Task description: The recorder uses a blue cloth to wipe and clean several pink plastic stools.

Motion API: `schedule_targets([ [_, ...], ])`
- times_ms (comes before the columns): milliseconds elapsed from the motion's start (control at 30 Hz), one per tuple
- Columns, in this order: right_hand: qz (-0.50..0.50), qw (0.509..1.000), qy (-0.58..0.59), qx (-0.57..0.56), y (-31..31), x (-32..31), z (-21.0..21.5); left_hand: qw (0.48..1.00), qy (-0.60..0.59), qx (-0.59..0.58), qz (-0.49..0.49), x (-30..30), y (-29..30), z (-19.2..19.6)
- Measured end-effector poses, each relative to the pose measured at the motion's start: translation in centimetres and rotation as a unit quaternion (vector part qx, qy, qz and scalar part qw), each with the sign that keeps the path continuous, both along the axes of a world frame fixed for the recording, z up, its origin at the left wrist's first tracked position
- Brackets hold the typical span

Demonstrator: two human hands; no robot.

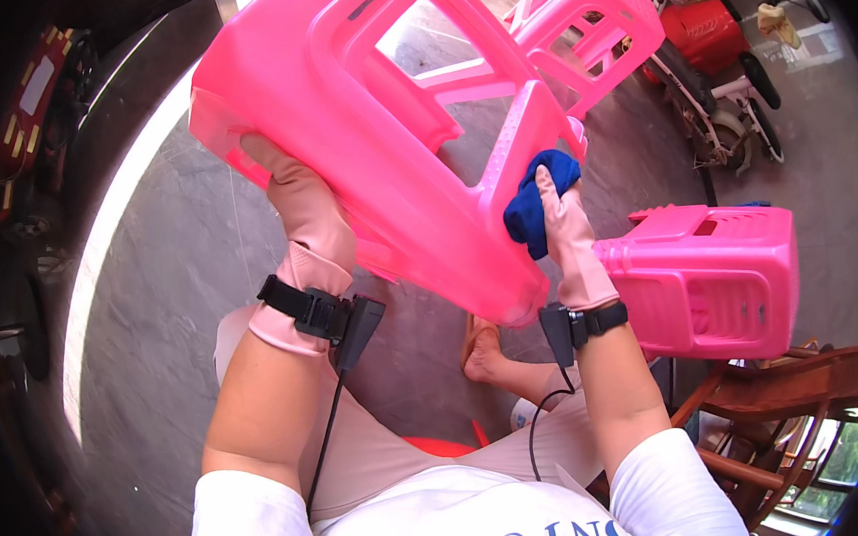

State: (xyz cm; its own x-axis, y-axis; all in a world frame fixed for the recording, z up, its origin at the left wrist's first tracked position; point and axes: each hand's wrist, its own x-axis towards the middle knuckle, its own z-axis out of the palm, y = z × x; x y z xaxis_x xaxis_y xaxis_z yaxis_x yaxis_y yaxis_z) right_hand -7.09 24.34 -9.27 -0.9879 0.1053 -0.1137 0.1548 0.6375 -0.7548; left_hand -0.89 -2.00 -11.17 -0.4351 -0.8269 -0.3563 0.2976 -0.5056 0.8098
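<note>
A large pink plastic stool (393, 162) is held up tilted in front of me, its open-framed legs toward the right. My left hand (297, 193), in a pale pink rubber glove, grips the stool near its left end, the fingertips hidden at its edge. My right hand (566, 220), gloved the same way, is closed on a bunched dark blue cloth (535, 198). The cloth lies against the stool's right leg.
Another pink stool (587, 32) stands beyond, and a further pink stool (710, 285) is at my right. A wooden chair (800, 393) is below it. At far right are a small bicycle (729, 117) and red box (705, 35). Grey tiled floor (173, 254) lies left.
</note>
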Motion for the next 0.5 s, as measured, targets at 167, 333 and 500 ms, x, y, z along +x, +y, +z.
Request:
schedule_targets([
  [167,0.154,0.987,0.046,-0.029,4.2,3.6,-0.8,0.999,-0.037,0.011,-0.005,0.3,0.9,1.2],
  [333,0.153,0.975,0.106,0.125,4.3,4.0,0.5,0.997,-0.058,0.003,-0.043,0.0,2.0,2.3],
  [500,0.299,0.919,0.225,0.124,5.5,7.1,0.5,0.999,-0.028,0.019,-0.017,0.0,1.9,2.0],
])
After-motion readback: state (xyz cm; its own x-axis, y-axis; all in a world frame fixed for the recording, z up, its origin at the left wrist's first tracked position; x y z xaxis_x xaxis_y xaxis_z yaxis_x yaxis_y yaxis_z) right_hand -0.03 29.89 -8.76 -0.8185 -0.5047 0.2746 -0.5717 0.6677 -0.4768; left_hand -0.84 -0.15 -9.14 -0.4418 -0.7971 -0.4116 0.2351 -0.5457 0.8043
